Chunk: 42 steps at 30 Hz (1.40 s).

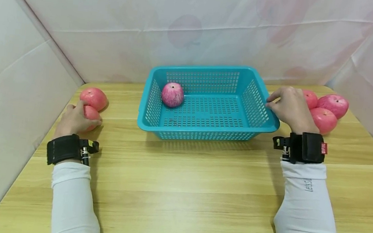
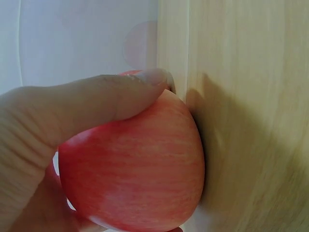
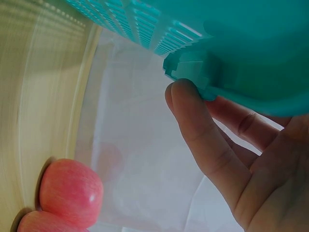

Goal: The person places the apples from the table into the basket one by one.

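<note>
On the left side of the table, my left hand (image 1: 73, 118) grips a red apple (image 2: 145, 164), thumb across its side. The apple sits right by the tabletop in the left wrist view. Just behind it lies another red apple (image 1: 94, 98). My right hand (image 1: 291, 106) pinches the right rim of a turquoise plastic basket (image 1: 202, 130), fingertips at a tab under the rim in the right wrist view (image 3: 190, 70). A shadow shows beneath the basket's front. Inside it, toward the left, rests a striped dark-pink apple (image 1: 173, 95).
Three apples cluster right of the basket, among them a striped one (image 1: 333, 105) and a pink one (image 1: 323, 120). Pale patterned cloth (image 1: 182, 28) hangs behind the wooden table (image 1: 178, 195) and along both its sides.
</note>
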Each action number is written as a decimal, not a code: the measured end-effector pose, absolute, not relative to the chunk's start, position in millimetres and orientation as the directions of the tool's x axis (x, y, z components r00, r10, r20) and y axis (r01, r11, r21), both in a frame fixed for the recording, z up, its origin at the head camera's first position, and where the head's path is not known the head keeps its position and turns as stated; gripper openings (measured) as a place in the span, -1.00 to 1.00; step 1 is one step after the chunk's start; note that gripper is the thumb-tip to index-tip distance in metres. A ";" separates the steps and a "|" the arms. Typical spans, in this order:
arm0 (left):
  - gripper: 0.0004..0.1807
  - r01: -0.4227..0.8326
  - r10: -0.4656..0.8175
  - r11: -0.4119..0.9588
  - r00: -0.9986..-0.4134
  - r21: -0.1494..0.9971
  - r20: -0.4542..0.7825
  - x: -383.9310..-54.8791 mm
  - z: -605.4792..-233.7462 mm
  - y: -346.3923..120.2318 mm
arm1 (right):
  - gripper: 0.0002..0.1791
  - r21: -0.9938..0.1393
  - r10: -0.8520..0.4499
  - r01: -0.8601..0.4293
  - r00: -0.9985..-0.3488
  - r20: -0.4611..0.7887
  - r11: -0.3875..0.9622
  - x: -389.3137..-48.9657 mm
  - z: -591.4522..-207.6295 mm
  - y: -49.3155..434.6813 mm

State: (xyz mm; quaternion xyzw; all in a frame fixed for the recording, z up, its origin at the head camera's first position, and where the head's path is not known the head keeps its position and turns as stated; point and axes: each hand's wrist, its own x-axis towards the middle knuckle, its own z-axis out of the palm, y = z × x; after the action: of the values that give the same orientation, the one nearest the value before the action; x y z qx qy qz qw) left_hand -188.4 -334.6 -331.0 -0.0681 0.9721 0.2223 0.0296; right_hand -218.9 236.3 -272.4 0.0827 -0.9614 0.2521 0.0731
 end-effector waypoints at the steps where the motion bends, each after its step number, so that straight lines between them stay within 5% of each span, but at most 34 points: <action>1: -0.06 -0.142 -0.119 0.893 -0.990 0.426 -0.081 -188.1 -330.9 -334.5 | -0.78 -0.473 -0.123 -0.199 -0.975 0.187 0.858 -218.7 -272.6 235.9; 12: -0.06 -0.085 -0.116 0.887 -0.992 0.455 0.040 -182.8 -316.1 -333.4 | -0.78 -0.474 -0.123 -0.202 -0.974 0.192 0.857 -218.1 -272.8 236.0; 42: -0.16 0.023 -0.012 0.905 -0.997 0.426 0.080 -198.6 -285.6 -300.0 | -0.75 -0.475 -0.117 -0.183 -0.979 0.165 0.861 -220.5 -273.2 237.8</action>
State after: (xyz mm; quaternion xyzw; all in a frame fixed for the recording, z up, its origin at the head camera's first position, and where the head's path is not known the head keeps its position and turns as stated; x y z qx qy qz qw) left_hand -198.6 -300.0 -285.6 0.0030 0.9750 0.2183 -0.0401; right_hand -220.5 237.8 -273.2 0.0780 -0.9623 0.2521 0.0655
